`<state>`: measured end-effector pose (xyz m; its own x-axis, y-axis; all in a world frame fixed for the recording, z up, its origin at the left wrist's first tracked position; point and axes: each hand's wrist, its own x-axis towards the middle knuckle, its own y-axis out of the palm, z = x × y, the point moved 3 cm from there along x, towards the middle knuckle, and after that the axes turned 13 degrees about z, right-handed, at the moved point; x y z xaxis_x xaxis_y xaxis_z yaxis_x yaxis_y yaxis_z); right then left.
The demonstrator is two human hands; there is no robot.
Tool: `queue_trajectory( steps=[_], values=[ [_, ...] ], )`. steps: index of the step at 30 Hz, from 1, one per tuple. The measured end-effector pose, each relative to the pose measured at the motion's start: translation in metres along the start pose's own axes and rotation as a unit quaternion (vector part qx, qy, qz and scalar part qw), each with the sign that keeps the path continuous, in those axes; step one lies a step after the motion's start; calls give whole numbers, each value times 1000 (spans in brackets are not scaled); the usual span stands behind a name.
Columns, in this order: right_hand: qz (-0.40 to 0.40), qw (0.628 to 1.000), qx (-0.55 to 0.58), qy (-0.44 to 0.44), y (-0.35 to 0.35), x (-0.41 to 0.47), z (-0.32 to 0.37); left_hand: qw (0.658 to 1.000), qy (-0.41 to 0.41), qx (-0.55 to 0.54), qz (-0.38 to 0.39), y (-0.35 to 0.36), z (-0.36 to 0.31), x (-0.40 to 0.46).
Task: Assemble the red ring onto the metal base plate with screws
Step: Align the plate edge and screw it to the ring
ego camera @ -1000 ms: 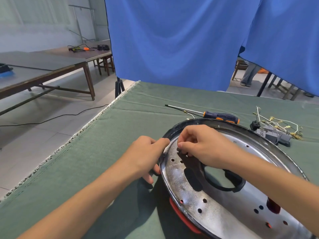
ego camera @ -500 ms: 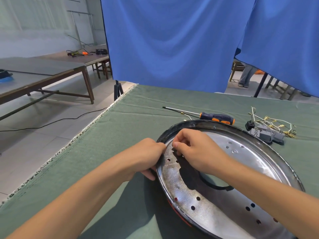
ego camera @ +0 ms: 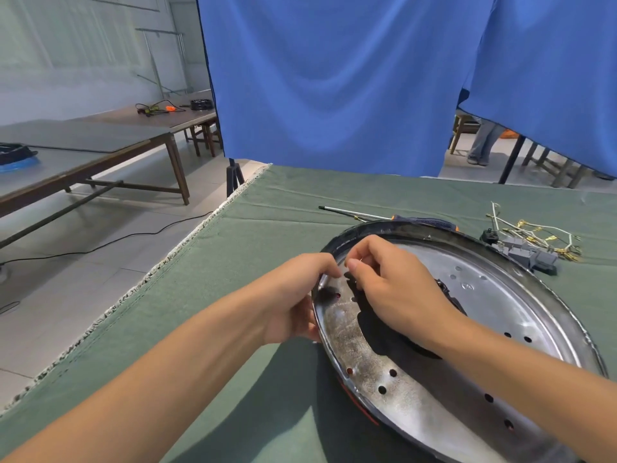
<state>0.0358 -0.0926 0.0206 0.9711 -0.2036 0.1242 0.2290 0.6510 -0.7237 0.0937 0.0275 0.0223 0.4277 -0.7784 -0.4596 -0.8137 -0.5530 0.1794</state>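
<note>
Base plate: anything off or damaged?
The metal base plate sits tilted on the green cloth, with the red ring showing under its near-left edge. Its left surface looks scuffed and dull. The left hand grips the rim.

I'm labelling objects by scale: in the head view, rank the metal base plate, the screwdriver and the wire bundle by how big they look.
1. metal base plate, by far the largest.
2. screwdriver, long and thin, its handle partly hidden behind the plate's rim.
3. wire bundle, though it looks close to the screwdriver in extent, so that order is unsure.
</note>
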Motion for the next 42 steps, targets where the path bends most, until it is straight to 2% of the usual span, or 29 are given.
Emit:
queue_trajectory(
  steps=[3,7,15,20,27,35,42],
  values=[
    [10,1000,-2,1,-3,-3,-1,999,12,-42,27,2,8,3],
    [-1,1000,-22,-10,-5,-9,-1,992,69,-95,37,8,14,7],
    [-38,999,-24,-28,-8,-13,3,973,128,-142,128,13,17,12],
    [-45,998,-27,-28,-9,-12,2,969,148,-160,117,13,19,13],
    [-60,988,-138,-36,2,-14,14,951,210,-197,113,18,20,10],
    [-73,981,-181,-11,3,-8,13,962,174,-177,114,12,24,7],
    [-81,980,-178,-20,4,-9,14,961,189,-165,118,11,27,6]
  ],
)
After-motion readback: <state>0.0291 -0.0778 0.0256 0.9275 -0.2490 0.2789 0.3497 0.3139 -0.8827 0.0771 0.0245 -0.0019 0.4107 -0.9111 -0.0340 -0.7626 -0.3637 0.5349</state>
